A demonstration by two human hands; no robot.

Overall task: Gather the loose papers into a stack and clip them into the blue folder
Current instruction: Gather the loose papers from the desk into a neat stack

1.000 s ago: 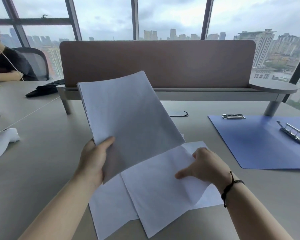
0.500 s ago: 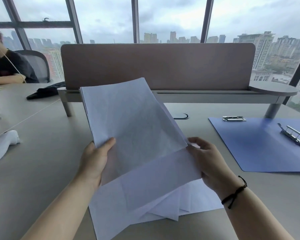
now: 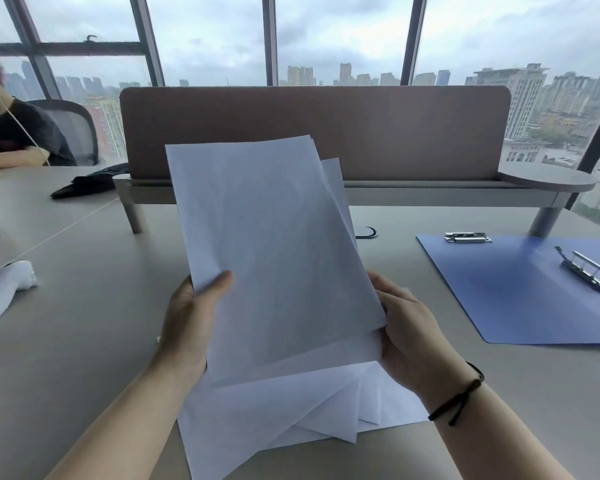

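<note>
- Held sheaf of papers [image 3: 274, 251]: lifted off the tabletop [image 3: 84, 341] near its middle, tilted up toward the camera. Long axis runs from the near edge toward the far divider panel [image 3: 361, 129]; top leans slightly left. Sheets not squared: two corners fan out at the upper right.
- Left hand [image 3: 191, 323]: grips the sheaf's lower left edge, thumb curled over the front face, fingers hidden behind the paper.
- Right hand [image 3: 413, 334]: curled round the sheaf's lower right edge, thumb at the margin, fingers behind. Black cord bracelet [image 3: 459, 396] on that wrist.
- Loose papers [image 3: 291, 410]: lie flat under the sheaf, by the near edge, splayed at differing angles, corners pointing toward the near edge.
- Blue folder [image 3: 510, 292]: lies open and flat toward the right edge, well apart from the hands. Metal clip [image 3: 586, 270] on its right part; a second clamp [image 3: 466, 237] at its far left corner.
- Open room: bare tabletop between the right hand and the folder; bare surface also left of the left forearm.
- White handheld device [image 3: 4, 292]: at the left edge.
- Black cloth [image 3: 87, 183]: far left, beside the divider's foot.
</note>
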